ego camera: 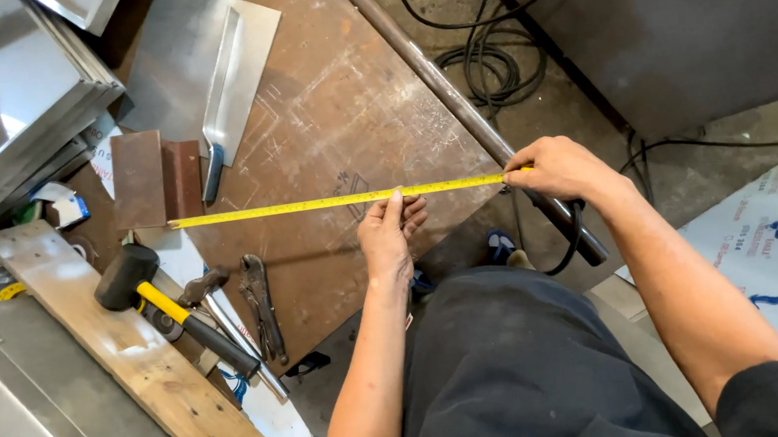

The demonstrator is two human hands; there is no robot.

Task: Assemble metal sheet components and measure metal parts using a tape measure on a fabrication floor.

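Your left hand point(388, 237) sits nearest you, fingers up, pinching the yellow tape point(333, 200) near its middle, while your right hand point(561, 168) is closed on the tape's near end at the plate's edge; whether a case sits in that fist, you cannot tell. The two hands are apart, the blade stretched taut between them and on across the rusty steel plate point(327, 113) to its far tip by the brown blocks point(156, 178). Judge the blade as light, thin and springy: it will likely buckle if you let the tension go, and its edges can be sharp, so hold it flat between thumb and finger as you do now. The plate looks heavy and stiff, with chalk lines on it. To your left lie locking pliers point(263, 305) and a rubber mallet point(172, 307) with a yellow-and-black handle on a wooden board point(125, 365). At your right, a white sheet point(774, 237) with blue print lies on the floor. Farther off, a small blue-and-white package point(67, 209) sits under folded metal sheets point(24, 89), and black cables point(488, 65) coil beyond the steel pipe point(434, 78).
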